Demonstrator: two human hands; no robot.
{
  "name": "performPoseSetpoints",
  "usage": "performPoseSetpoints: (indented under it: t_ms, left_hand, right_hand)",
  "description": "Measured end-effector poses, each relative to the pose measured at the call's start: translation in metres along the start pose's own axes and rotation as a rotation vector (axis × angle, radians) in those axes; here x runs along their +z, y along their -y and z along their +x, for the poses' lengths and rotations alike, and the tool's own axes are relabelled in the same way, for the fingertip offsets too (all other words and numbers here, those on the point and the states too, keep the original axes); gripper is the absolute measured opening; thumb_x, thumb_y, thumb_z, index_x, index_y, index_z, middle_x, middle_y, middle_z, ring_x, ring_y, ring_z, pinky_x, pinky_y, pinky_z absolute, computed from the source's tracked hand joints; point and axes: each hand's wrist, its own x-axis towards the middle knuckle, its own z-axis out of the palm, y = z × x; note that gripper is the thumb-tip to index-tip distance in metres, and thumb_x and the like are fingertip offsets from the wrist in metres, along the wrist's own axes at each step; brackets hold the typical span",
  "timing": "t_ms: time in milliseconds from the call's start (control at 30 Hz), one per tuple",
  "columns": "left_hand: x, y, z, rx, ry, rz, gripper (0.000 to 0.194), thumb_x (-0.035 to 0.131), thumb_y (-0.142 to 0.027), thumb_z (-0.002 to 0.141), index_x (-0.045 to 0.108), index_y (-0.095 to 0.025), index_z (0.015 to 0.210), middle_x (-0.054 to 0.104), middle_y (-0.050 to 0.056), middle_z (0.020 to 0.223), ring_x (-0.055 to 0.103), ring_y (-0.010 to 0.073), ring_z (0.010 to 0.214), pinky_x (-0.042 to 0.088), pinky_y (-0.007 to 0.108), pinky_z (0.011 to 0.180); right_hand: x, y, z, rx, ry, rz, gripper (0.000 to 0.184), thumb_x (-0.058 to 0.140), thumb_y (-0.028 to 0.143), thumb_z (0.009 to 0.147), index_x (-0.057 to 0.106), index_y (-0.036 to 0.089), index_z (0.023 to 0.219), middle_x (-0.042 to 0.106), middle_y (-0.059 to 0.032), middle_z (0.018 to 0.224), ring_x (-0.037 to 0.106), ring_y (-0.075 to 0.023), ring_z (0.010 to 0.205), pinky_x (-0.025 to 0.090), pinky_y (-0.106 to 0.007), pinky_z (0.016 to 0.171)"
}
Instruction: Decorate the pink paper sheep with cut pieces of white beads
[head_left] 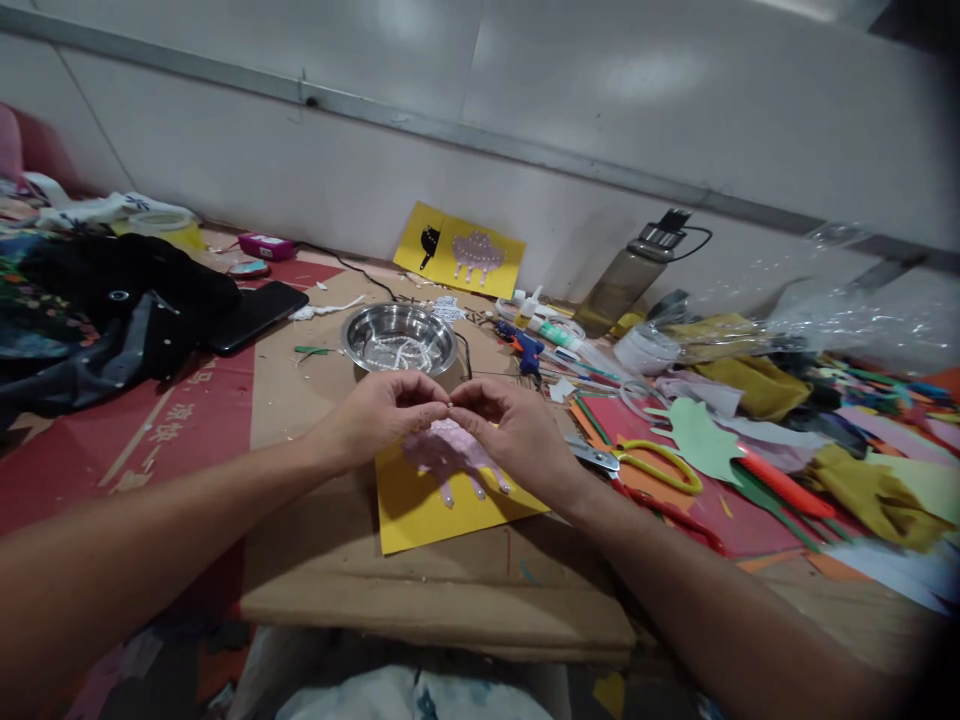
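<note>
My left hand and my right hand meet fingertip to fingertip, both pinched around something tiny that I cannot make out. Just below them lies a yellow card bearing a pink cut-out shape with pearl-like beads on it; my hands cover its upper part. Behind my left hand stands a round metal bowl with strings of white beads in it. Against the wall leans another yellow card with a beaded pink shape and a small black one.
To the right are yellow-handled scissors, a blue glue gun, a small glue bottle, a green cut-out and many coloured sheets. A drink bottle stands behind. On the left lie a black phone and dark cloth.
</note>
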Motion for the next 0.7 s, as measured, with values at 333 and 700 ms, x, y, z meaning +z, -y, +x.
performPoseSetpoints:
  t_ms: [333,700]
  left_hand:
    - [0.0006,0.0019,0.0015,-0.054,0.016,-0.011,0.015,0.064,-0.026,0.075,0.065,-0.012,0.082,0.062,-0.001,0.067,0.054,0.0091,0.060,0.041,0.023,0.058]
    - [0.0052,0.0048,0.0054,0.108,-0.010,-0.025,0.021,0.067,-0.023,0.072,0.057,-0.014,0.089,0.061,-0.001,0.072,0.056,0.0098,0.063,0.043,0.022,0.057]
  right_hand:
    - [-0.0003,0.0001,-0.0040,-0.208,-0.118,-0.157,0.005,0.061,0.016,0.080,0.063,0.018,0.075,0.064,-0.0011,0.071,0.056,-0.0117,0.065,0.043,-0.024,0.061]
    - [-0.0057,-0.0003,0.0038,0.009,0.050,0.033,0.005,0.055,0.018,0.074,0.055,0.018,0.070,0.057,0.0021,0.063,0.048,-0.0086,0.055,0.038,-0.022,0.050]
